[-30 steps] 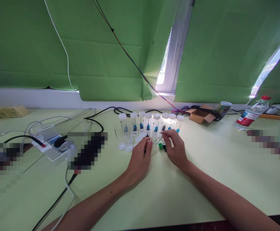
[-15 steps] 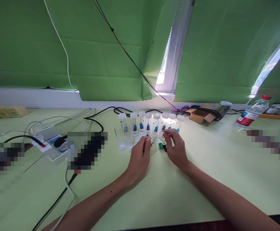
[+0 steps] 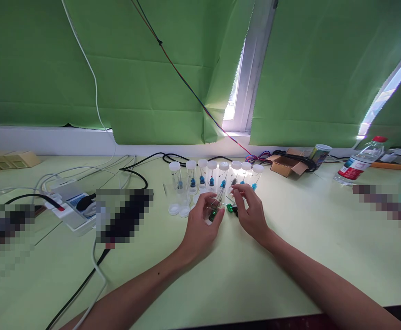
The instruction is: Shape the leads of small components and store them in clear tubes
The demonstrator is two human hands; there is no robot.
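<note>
Clear plastic: vial (image 3: 217,205), smooth, cylindrical, tilted in left hand (image 3: 200,224), thumb and fingers closed round its barrel; green part (image 3: 213,214) inside. Likely light, slick, thin-walled: hold mid-barrel, gently. Right hand (image 3: 252,214) just beside the grip, fingertips drawn together near the vial's mouth; whether pinching anything, cannot tell. Beyond the grip, row of white-capped vials (image 3: 214,174); loose caps (image 3: 179,210) left of it.

Your left hand (image 3: 200,227) and right hand (image 3: 253,214) are bare, and both forearms show uncovered right down to the lower edge of the view. Your left forearm (image 3: 142,293) carries one small dark mole (image 3: 159,274) about halfway along. Your right forearm (image 3: 324,284) is slim and unmarked.
</note>
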